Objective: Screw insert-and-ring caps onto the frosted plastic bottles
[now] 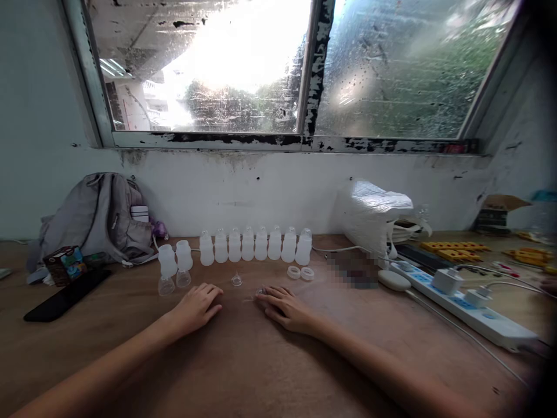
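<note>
My left hand (199, 306) rests on the wooden table with its fingers stretched out and nothing in it. Just beyond its fingertips stands a clear bottle nipple (236, 280). My right hand (285, 307) lies palm down, fingers extended and thumb apart. Its fingertips touch a small clear piece (260, 292), mostly hidden under them, perhaps another nipple. Two white collar rings (300, 273) lie beyond that hand. A row of several frosted baby bottles (248, 244) stands at the back. To their left are two bottle bodies (167, 261), with two clear domed caps (166, 286) in front.
At left sit a grey backpack (104, 215), a small box (65, 265) and a black phone (67, 295). Rightward are a white bag (369, 215), a round white device (394, 280), a power strip (461, 305) with cables, and yellow parts (455, 248).
</note>
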`<state>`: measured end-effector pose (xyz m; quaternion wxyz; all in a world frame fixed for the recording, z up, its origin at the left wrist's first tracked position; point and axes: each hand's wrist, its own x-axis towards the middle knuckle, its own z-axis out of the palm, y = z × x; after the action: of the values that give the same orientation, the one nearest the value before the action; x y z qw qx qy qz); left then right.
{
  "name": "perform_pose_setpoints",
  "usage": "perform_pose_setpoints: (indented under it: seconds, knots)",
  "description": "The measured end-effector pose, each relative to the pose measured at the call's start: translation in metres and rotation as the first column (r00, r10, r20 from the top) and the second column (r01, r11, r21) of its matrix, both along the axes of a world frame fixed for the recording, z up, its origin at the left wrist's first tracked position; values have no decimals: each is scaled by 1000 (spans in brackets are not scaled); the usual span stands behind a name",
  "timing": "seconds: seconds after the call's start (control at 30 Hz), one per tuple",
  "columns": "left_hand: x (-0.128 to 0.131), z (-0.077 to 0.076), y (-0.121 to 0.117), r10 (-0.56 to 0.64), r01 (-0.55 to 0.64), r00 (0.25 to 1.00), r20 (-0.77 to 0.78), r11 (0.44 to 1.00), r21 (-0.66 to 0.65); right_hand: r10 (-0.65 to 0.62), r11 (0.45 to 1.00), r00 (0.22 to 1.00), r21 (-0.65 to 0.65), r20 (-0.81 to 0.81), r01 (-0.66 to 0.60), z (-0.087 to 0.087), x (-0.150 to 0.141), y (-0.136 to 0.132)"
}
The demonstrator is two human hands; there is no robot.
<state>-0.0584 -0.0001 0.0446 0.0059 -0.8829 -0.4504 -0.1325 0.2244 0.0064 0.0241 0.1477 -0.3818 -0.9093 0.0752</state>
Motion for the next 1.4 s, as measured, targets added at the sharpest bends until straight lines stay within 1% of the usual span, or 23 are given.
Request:
perform_pose_setpoints:
  seconds: [0.1, 0.17, 0.2, 0.27, 0.33, 0.37, 0.4, 0.5, 0.57, 0.63, 0.73, 0.77, 0.8, 0.83, 0.87, 0.93, 1.0, 1.07, 1.13, 1.2, 1.27, 1.33, 1.4]
  knots:
    - [19, -6, -4, -107, 106, 993, 52, 994, 15, 79, 995, 997, -58, 13, -79, 1, 2, -7]
    - [37, -9, -6, -198, 196, 978, 61, 980, 37, 93, 995, 996, -41, 0, -93, -1, 0, -9]
    - [46, -11, -7, -237, 234, 970, 60, 971, 48, 76, 997, 997, -11, -18, -76, -2, 0, -7]
    - [61, -15, -7, -285, 280, 956, 69, 957, 73, -19, 996, 996, 89, -90, 27, -5, 2, -1]
    - [70, -20, -7, -293, 284, 951, 104, 955, 89, -142, 966, 975, 193, -169, 174, -7, 9, 8]
    - [72, -23, -7, -292, 282, 949, 123, 955, 90, -186, 946, 964, 231, -188, 228, -8, 14, 13]
    - [73, -25, -7, -290, 280, 947, 141, 956, 85, -206, 934, 961, 255, -186, 250, -8, 19, 18]
    - [71, -29, -6, -296, 290, 939, 176, 955, 56, -228, 929, 962, 262, -152, 262, -11, 29, 27]
    - [69, -29, -6, -295, 292, 935, 194, 955, 45, -266, 922, 954, 253, -140, 294, -15, 30, 31]
    - [69, -27, -6, -289, 287, 936, 200, 957, 39, -359, 883, 923, 270, -137, 383, -21, 29, 34]
    - [70, -26, -7, -261, 259, 943, 205, 965, 38, -537, 782, 833, 292, -132, 551, -29, 29, 41]
    - [70, -26, -8, -253, 250, 945, 207, 967, 39, -570, 765, 813, 283, -122, 579, -30, 30, 43]
    - [70, -26, -8, -249, 246, 946, 209, 968, 41, -576, 766, 810, 272, -111, 582, -31, 31, 44]
    - [70, -26, -8, -249, 246, 946, 209, 968, 42, -552, 787, 827, 262, -104, 558, -31, 33, 45]
    - [70, -26, -8, -252, 248, 945, 208, 968, 42, -502, 820, 858, 256, -107, 512, -30, 34, 45]
    - [70, -26, -8, -255, 252, 945, 206, 967, 44, -344, 890, 928, 267, -142, 370, -27, 33, 42]
    - [70, -26, -8, -254, 249, 945, 207, 967, 50, -175, 926, 963, 299, -203, 231, -22, 29, 36]
    - [70, -27, -7, -253, 245, 945, 208, 968, 60, -64, 921, 954, 351, -293, 169, -18, 22, 27]
    - [69, -28, -7, -259, 250, 944, 206, 966, 67, 8, 890, 924, 423, -383, 168, -15, 14, 18]
    - [69, -30, -6, -272, 263, 941, 201, 962, 69, 63, 858, 909, 488, -411, 161, -14, 7, 10]
    - [68, -31, -5, -292, 283, 938, 189, 956, 71, 103, 850, 926, 516, -362, 107, -14, 1, 5]
    - [67, -31, -4, -308, 300, 936, 169, 951, 72, 122, 871, 952, 489, -281, 33, -15, -3, 2]
    - [67, -30, -4, -316, 309, 937, 150, 948, 68, 127, 901, 968, 433, -218, -21, -15, -6, 1]
